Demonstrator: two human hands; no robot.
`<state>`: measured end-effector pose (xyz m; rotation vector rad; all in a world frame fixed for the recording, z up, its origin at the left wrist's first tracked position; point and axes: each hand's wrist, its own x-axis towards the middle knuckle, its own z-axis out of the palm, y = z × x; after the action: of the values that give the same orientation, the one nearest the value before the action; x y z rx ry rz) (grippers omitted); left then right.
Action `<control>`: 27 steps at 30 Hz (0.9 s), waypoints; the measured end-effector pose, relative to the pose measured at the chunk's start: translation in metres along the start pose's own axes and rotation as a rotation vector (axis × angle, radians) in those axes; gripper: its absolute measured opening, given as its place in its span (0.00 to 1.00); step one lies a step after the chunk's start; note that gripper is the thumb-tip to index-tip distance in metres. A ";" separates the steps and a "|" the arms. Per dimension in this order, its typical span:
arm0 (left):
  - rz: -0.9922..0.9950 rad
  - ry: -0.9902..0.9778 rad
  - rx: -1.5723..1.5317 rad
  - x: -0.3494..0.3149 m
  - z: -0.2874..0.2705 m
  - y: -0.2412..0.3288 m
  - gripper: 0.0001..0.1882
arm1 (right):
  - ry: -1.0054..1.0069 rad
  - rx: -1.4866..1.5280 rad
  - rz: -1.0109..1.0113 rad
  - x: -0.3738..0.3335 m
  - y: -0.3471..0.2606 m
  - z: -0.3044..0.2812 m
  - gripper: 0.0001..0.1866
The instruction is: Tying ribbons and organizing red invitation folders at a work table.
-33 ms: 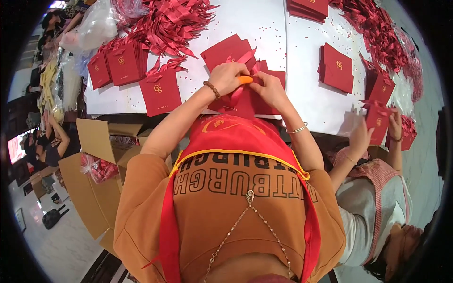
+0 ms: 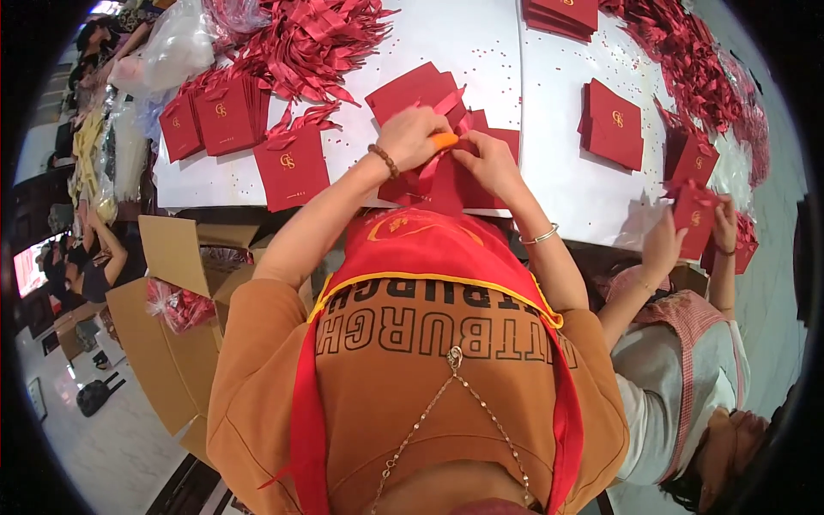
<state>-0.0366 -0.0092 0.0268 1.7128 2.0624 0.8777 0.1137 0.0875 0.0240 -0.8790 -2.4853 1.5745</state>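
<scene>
- Red envelope [image 2: 446,184] lies at the counter [image 2: 549,154] near edge, under our hands.
- Our left hand [image 2: 412,137] fingers are closed on an orange tool [image 2: 445,141].
- Our right hand [image 2: 489,163] fingers pinch the envelope's ribbon [image 2: 429,172].
- Beside us, a co-worker [image 2: 678,378] holds another envelope.

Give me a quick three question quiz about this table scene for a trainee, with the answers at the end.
1. True or false: the left hand and right hand meet over a red envelope.
2. What colour is the small tool between the hands?
A green
B orange
C blue
3. What stands beside the white table, on the person's left?

Key:
1. True
2. B
3. An open cardboard box with red items inside.
</scene>
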 end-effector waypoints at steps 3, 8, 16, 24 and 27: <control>-0.326 -0.401 -0.143 0.022 -0.012 -0.011 0.12 | 0.082 -0.033 -0.209 0.003 0.003 0.010 0.12; -0.376 -0.902 -0.349 0.052 -0.025 -0.026 0.09 | 0.069 -0.196 -0.289 0.005 0.000 0.015 0.10; -0.226 -0.692 -0.351 0.047 -0.001 -0.035 0.08 | 0.100 -0.199 -0.288 0.002 -0.001 0.014 0.09; -0.337 -0.276 -0.517 0.046 -0.001 -0.032 0.10 | 0.092 -0.190 -0.373 0.001 -0.005 0.008 0.09; -0.436 0.098 -0.413 0.053 -0.016 -0.048 0.11 | 0.100 -0.162 -0.331 0.001 0.000 0.007 0.08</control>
<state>-0.0954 0.0334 0.0153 0.9788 2.0190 1.1507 0.1107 0.0827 0.0205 -0.5094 -2.5501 1.2094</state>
